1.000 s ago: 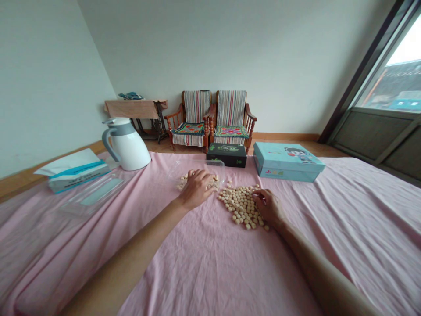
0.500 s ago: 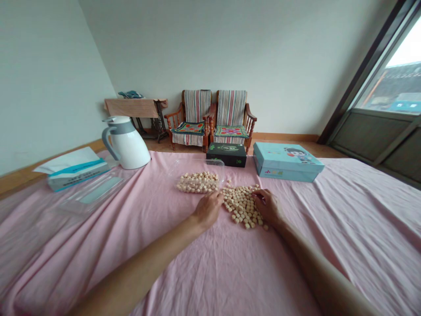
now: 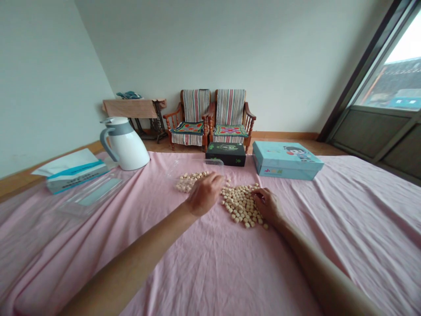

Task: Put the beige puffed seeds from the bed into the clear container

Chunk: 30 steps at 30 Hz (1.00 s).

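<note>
Beige button-shaped biscuits (image 3: 241,204) lie in a loose heap on a wrinkled pink cloth (image 3: 210,272), with more in a clear plastic tub (image 3: 187,182) just left of the heap. Right hand (image 3: 267,206) rests loosely curled on the heap's edge, no clear grip; left hand (image 3: 204,194) is curled over the tub's front, any grasp hidden. Behind stand a black box (image 3: 225,154) and a pale blue cardboard box (image 3: 286,160), with a white jug (image 3: 126,149) and a tissue box (image 3: 77,177) further left.
</note>
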Motion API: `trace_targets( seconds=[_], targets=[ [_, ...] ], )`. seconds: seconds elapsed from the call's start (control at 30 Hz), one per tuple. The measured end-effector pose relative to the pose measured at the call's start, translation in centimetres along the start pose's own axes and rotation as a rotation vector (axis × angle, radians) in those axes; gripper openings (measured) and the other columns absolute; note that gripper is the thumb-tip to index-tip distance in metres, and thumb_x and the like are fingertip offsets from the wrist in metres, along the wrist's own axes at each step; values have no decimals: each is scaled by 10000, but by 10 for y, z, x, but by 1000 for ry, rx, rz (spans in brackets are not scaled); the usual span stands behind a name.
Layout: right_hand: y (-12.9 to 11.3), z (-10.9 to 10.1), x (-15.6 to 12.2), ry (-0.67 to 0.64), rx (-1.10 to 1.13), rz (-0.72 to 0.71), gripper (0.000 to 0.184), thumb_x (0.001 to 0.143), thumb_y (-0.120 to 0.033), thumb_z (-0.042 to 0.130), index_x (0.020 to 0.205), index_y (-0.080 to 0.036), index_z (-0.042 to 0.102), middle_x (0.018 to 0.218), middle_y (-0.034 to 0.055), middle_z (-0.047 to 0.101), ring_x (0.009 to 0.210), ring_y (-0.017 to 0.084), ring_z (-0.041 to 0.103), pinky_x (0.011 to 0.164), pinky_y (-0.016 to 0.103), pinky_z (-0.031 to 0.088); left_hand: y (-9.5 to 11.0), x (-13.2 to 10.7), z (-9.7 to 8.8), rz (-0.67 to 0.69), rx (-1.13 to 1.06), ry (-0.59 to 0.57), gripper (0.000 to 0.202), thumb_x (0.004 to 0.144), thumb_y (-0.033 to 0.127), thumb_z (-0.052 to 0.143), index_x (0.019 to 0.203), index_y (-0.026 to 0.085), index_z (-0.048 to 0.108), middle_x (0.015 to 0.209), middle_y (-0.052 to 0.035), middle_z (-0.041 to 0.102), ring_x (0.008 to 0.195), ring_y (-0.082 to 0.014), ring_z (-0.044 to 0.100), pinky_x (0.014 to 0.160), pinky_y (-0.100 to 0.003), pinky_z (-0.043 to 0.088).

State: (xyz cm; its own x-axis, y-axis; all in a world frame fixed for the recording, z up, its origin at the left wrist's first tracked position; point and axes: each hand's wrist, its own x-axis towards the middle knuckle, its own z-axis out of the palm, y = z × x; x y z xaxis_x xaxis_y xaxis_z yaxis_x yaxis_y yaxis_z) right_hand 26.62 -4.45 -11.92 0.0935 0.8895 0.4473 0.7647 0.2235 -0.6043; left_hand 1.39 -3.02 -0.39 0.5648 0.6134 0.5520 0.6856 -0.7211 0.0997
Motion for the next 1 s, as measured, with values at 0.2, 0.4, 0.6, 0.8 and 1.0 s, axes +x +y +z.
trace_targets(
  seconds=[0.2,0.4,0.6,0.8,1.0],
  targets=[
    [1,1,0,-6,-1,-5,234,786,-247,466,900,-163,653,890,79,635,777,190,614,701,301,481,22,-14,36,-40,107,-437,236,891,88,347,994,174,542,1018,-85,616,828,-192,638,665,-279,488],
    [0,0,0,-1,-1,-17,235,790,-248,460,896,-159,649,881,81,636,771,189,615,697,300,481,13,-8,55,-146,146,-464,252,888,83,323,980,140,551,946,-140,647,814,-246,651,654,-320,484],
    [2,1,0,-3,-3,-20,220,779,-244,468,885,-174,648,880,73,638,769,190,611,697,305,487,21,-19,42,-102,136,-458,259,869,46,331,959,150,550,990,-124,630,802,-215,644,648,-292,479],
    [3,2,0,-13,-9,-15,231,780,-243,465,899,-174,650,893,75,634,795,197,611,721,309,480,15,-6,4,53,93,-228,221,878,86,381,1001,173,543,965,-63,617,859,-184,619,714,-276,498],
    [1,1,0,-12,-16,-12,239,782,-240,459,895,-169,657,879,75,632,778,195,606,715,310,477,-4,7,-4,-59,80,113,291,888,141,425,1174,168,471,1135,-97,573,1021,-196,570,851,-312,471]
  ],
)
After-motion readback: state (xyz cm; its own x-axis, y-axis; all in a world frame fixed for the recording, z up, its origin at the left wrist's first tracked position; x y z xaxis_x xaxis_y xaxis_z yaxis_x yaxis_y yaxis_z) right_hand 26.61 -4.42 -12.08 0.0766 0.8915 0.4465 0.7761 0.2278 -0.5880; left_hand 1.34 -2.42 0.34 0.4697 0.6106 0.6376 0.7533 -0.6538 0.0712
